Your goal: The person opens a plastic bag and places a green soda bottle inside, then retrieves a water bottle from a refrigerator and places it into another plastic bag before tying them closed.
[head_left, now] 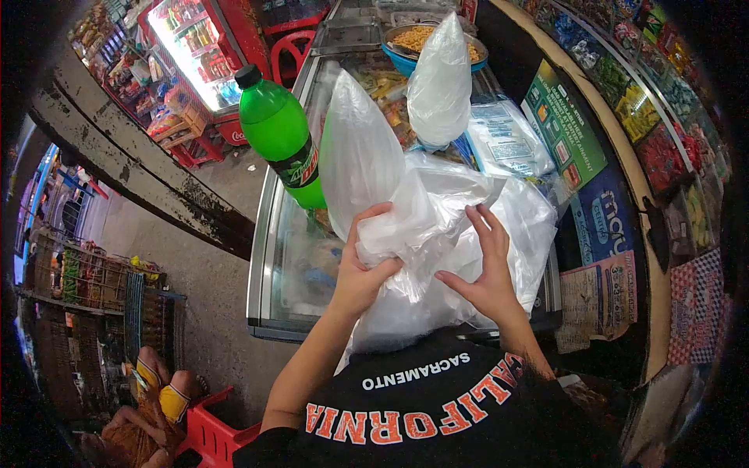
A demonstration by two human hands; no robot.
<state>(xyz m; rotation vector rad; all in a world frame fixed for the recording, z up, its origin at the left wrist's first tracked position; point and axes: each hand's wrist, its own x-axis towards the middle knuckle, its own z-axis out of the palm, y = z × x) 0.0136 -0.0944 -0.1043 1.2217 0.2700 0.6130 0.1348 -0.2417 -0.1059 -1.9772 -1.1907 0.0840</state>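
Note:
My left hand (pixel 360 269) is closed on a gathered clear plastic bag (pixel 417 230), thumb pressed over its folds. To the right, my right hand (pixel 490 277) has its thumb and fingers spread apart, with the fingertips right at the crumpled plastic. More loose plastic bags (pixel 527 226) spread beneath and beside both hands. A tall pointed bundle of translucent plastic (pixel 360 144) stands just beyond my left hand. Next to it is a green soda bottle (pixel 273 117) with a black cap. Another white pointed plastic bundle (pixel 443 86) rises farther back.
A glass-topped freezer (pixel 269 269) supports these things. At its back sits a blue basin (pixel 402 61) of yellowish food. Packaged goods (pixel 671 132) line the right side. A red drinks fridge (pixel 242 47), a red chair (pixel 211 429) and a seated person (pixel 148 413) are to the left.

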